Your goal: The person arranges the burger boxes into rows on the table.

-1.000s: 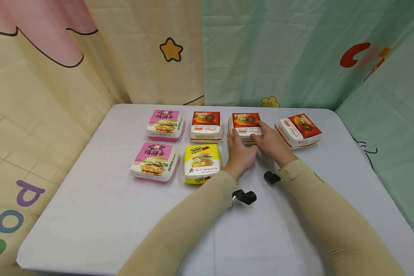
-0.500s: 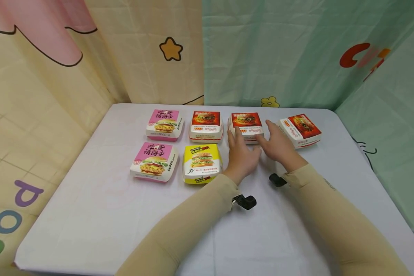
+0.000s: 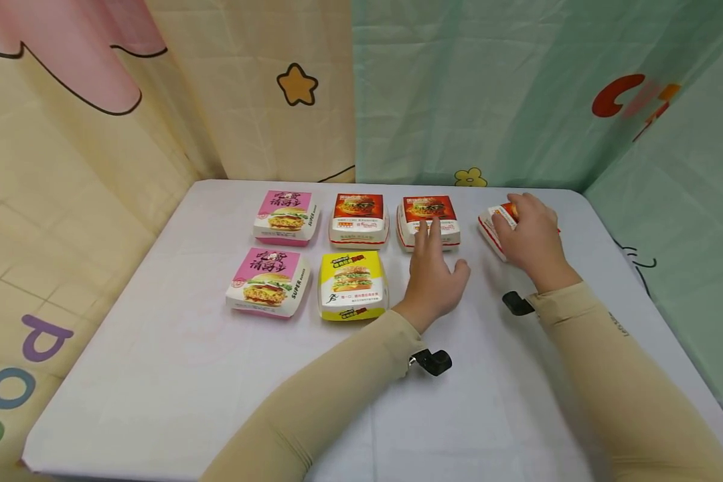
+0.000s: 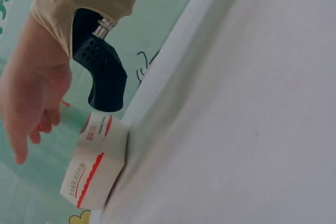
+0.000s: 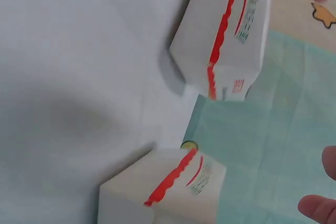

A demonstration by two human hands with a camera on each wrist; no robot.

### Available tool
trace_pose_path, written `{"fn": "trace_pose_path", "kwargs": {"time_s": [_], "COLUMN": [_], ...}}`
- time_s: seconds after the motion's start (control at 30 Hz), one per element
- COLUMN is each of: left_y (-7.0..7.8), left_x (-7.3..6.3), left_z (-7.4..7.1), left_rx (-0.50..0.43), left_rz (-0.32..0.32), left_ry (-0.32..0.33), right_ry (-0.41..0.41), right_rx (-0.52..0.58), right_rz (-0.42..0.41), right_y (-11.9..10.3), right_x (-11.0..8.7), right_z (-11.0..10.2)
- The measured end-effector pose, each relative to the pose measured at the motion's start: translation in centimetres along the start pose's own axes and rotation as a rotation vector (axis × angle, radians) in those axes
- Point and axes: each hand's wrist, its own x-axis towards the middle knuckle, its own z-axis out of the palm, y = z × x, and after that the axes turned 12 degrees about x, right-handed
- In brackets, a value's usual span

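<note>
In the head view my left hand [image 3: 436, 281] hovers, fingers extended and thumb spread, with its fingertips overlapping the front of a red-and-white burger box [image 3: 429, 224]. Further right, my right hand [image 3: 533, 241] is over another red-and-white burger box [image 3: 493, 234], which sits angled and is largely hidden under the fingers. The right wrist view shows that box's white side [image 5: 184, 187], with my right fingertips [image 5: 317, 208] apart from it. A white burger box with a red wavy line [image 4: 97, 166] appears below my left hand [image 4: 34, 87] in the left wrist view.
One more red burger box [image 3: 359, 221] stands left in the back row, beside a pink one [image 3: 286, 217]. In front are a second pink box [image 3: 269, 282] and a yellow box [image 3: 353, 286]. All rest on a white-covered table [image 3: 156, 388], with curtains [image 3: 458, 87] behind.
My right hand has left the third box in the back row and moved right, over the angled box. My left hand has drawn slightly back toward me, its fingers lifted off.
</note>
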Motion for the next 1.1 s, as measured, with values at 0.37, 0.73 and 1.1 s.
{"fn": "trace_pose_path", "kwargs": {"time_s": [0.37,0.73,1.1], "left_y": [-0.1,-0.1,-0.2], "left_x": [-0.1,0.1,-0.1], "left_z": [0.5,1.0,1.3], "left_rx": [0.026,0.040,0.067], "left_rz": [0.061,0.069,0.086], "left_ry": [-0.050,-0.088,-0.108], "right_ry": [-0.190,-0.180,-0.244], "right_rx": [-0.115,-0.168,-0.237], "right_rz": [0.186,0.198,0.219], "right_y": [5.3,5.1,4.8], "right_x": [1.5,1.5,0.9], "right_z": [-0.5,-1.0,-1.4]}}
